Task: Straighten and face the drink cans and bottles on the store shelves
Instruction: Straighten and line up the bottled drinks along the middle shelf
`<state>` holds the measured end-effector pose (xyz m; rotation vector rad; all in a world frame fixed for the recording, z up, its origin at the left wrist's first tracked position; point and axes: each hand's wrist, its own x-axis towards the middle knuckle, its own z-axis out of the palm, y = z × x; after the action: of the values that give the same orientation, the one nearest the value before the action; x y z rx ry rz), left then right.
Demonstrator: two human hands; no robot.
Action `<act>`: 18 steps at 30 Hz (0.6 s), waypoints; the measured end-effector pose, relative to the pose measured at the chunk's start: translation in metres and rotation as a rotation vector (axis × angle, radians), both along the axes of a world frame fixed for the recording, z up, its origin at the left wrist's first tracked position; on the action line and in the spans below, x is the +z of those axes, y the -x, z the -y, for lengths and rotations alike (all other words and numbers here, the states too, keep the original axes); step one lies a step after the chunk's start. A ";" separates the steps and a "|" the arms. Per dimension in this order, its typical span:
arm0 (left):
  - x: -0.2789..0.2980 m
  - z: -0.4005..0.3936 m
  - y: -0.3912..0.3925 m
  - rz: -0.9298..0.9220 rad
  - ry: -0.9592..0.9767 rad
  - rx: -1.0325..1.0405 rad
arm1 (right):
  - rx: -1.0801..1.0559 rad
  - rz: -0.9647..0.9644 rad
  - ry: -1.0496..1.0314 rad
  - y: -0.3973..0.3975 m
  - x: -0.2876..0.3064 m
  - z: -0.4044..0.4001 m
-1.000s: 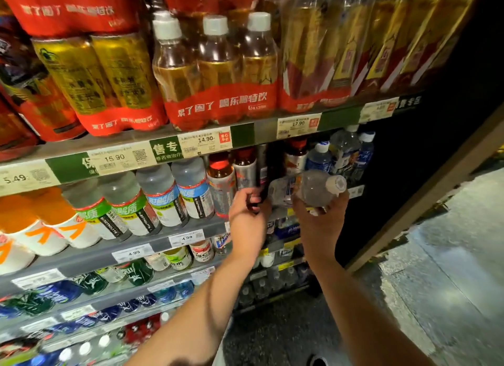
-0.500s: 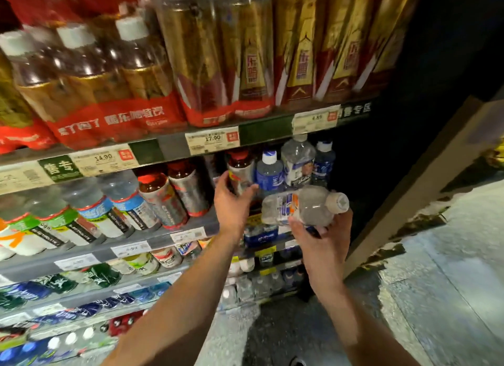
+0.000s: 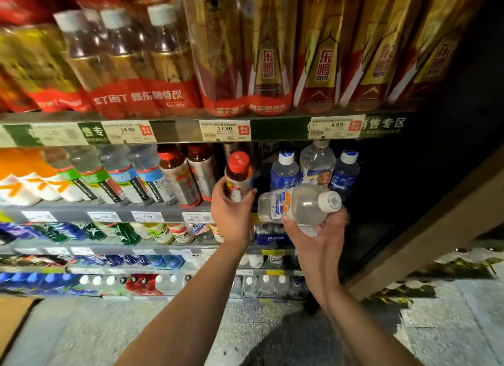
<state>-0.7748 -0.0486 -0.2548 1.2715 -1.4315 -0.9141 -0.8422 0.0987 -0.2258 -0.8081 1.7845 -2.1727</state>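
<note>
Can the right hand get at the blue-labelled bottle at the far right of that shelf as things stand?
Probably not yet. The right hand already holds a clear bottle lying sideways, so its grip is taken. Nothing stands before the blue-labelled bottle; free the hand first.

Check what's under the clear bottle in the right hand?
The right hand cradles the clear bottle lying sideways, off the shelf. Below show blue packs; the hand hides the rest.

Price tags (image 3: pixel 225 130) on shelf edges; possibly cardboard (image 3: pixel 13 319) bottom-left.
</note>
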 end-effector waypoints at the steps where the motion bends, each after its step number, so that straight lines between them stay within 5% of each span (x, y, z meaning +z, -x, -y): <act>1: 0.001 -0.001 -0.002 -0.008 0.002 0.019 | 0.021 -0.012 0.005 -0.001 0.000 0.004; 13: 0.005 0.012 -0.021 0.024 0.066 0.012 | 0.098 -0.160 -0.146 -0.006 -0.006 0.057; 18: 0.004 0.027 -0.022 0.073 0.078 -0.058 | -0.048 -0.348 -0.276 -0.005 0.001 0.081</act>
<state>-0.7524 -0.0755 -0.2504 1.2218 -1.5534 -0.8488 -0.8371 0.0181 -0.2245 -1.1353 2.2255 -1.8371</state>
